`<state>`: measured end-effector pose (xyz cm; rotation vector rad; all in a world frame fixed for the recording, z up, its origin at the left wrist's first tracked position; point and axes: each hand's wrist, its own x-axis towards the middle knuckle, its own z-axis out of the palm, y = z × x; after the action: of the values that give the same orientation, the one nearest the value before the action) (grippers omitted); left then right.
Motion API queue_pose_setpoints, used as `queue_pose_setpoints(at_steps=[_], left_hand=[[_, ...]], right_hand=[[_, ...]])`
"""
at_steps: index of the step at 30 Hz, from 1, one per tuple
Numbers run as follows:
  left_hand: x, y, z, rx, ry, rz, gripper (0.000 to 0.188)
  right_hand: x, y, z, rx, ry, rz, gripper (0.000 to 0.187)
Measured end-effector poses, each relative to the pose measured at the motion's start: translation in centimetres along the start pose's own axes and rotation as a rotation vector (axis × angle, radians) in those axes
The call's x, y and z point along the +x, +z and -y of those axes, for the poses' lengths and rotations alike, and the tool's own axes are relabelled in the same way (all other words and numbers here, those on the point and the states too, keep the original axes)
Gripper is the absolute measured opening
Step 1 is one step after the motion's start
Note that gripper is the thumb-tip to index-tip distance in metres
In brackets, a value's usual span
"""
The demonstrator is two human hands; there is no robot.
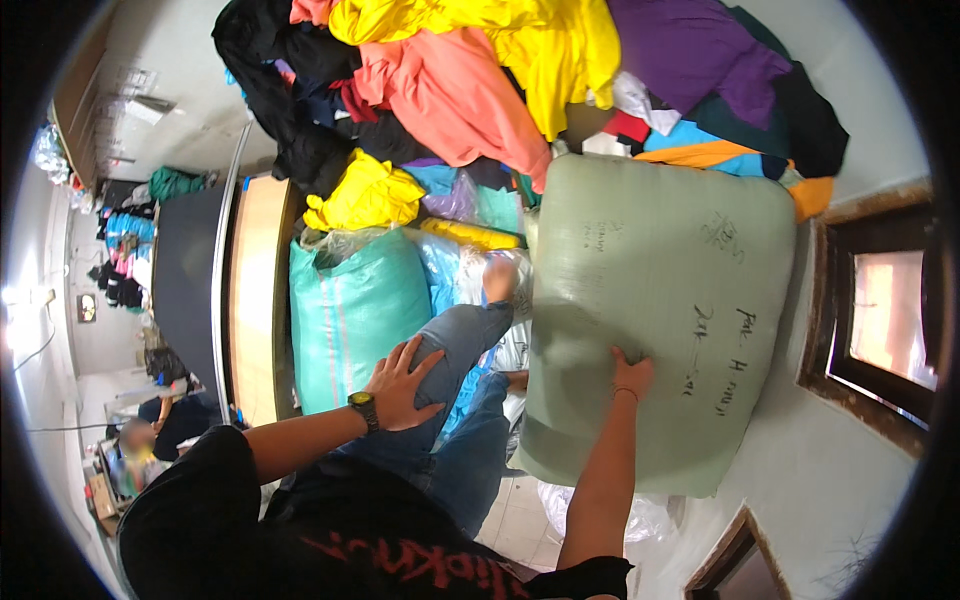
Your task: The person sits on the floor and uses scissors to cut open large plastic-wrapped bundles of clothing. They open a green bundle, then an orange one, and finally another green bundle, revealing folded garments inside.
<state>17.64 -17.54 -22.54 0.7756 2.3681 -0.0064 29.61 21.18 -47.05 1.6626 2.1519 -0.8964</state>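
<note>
Head view: hands apart. Left hand [402, 388] lies spread on the raised jeans leg [455, 340]. Right hand [632, 375] is on the face of the grey-green bale [660, 260], just below centre; can't tell if its fingers grip the wrap. Bale sits right of the legs, clothes heap [450, 90] beyond its far edge. Teal sack [355, 325] left.

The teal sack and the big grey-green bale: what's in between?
In the head view, blue and whitish plastic shows between the teal sack and the bale, along with the person's jeans-clad leg and foot.
</note>
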Motion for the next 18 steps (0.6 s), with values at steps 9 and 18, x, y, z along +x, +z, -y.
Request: queue_pose_setpoints(at_steps=[9,18], left_hand=[[3.2,-1.0,1.0,-0.040,-0.217,-0.015,0.101],[6.4,-2.2,1.9,-0.078,-0.258,0.016,0.106]], right_hand=[[1.3,1.1,1.2,-0.123,0.071,0.006,0.079],[2.9,2.0,0.5,-0.143,0.067,0.096,0.076]])
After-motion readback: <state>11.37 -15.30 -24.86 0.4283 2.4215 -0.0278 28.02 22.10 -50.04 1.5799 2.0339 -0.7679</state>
